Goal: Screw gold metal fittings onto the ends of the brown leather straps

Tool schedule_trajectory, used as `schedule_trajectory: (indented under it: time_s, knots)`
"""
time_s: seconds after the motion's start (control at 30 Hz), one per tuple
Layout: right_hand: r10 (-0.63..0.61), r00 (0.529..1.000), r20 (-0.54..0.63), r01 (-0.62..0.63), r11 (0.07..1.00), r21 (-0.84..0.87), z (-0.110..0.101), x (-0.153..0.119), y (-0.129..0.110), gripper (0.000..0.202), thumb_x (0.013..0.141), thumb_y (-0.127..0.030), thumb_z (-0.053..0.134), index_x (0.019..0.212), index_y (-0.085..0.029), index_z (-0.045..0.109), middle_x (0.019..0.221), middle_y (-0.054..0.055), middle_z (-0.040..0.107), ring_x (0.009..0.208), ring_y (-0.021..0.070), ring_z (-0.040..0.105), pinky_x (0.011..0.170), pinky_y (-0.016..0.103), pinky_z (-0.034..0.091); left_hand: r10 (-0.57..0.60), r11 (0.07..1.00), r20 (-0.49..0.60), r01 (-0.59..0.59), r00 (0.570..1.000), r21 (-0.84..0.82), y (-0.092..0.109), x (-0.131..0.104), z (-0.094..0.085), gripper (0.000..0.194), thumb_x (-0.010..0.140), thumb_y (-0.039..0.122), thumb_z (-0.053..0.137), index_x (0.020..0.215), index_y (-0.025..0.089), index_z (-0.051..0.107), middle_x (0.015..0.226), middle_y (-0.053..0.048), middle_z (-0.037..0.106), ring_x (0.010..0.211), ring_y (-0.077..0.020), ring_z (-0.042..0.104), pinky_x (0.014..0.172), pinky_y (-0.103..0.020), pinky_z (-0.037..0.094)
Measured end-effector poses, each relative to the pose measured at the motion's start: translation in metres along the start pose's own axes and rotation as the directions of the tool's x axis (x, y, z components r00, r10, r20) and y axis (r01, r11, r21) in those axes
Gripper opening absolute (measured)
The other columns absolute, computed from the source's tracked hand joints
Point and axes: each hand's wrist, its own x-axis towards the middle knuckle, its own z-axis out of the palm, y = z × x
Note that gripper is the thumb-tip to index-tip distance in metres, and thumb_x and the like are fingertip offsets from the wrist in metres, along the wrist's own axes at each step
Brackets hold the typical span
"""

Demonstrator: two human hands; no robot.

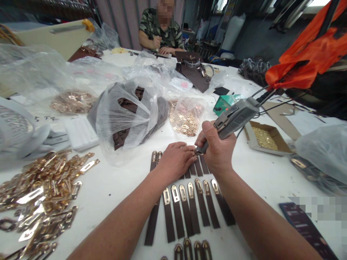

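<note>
Right hand: right hand (221,148) wrapped round a grey electric screwdriver (235,117), nose down at the back row of strips, mid-bench.
Left hand: left hand (177,159) palm down over that row, fingertips just beside the screwdriver nose; underside hidden, can't tell if pinching anything.
Strips: dark strips (170,224) in rows on the white bench (114,184), running from its middle toward the near edge.
Front row: 7 gold plates (191,189) visible on strip ends; 1 more strip at left, top hidden by forearm.
Back row: 2 plates show left of the left hand; rest mostly covered.
Nearest row: 4 plated ends clear, 1 partial, cut off by frame.
Progress: looks partway; plates sit on strip ends, but which are fastened can't be told. Large heap of loose plates (35,195) toward left edge.
Small parts: cardboard tray (271,151) of tiny gold pieces (262,138), toward right edge.
Bags: plastic bag (130,119) of dark pieces, left of centre.
Far edge: co-worker (169,32) seated, hands on own work.
</note>
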Motion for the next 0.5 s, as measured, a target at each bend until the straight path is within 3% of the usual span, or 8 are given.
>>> schedule_trajectory:
  time_s: [0.5]
  knots:
    - [0.034,0.999,-0.028,-0.030,0.991,0.131,0.0019,0.0014,0.0035,0.048,0.082,-0.056,0.088,0.071,-0.021,0.056,0.051,-0.004,0.052,0.042,0.0131,0.050,0.044,0.028,0.048,-0.010,1.000,-0.002,0.010,1.000,-0.002,-0.0005,0.0003,0.0005,0.033,0.111,0.041,0.054,0.104,0.021,0.080,0.132,-0.001,0.075,0.129,-0.0253,0.063,0.119,-0.044,0.044]
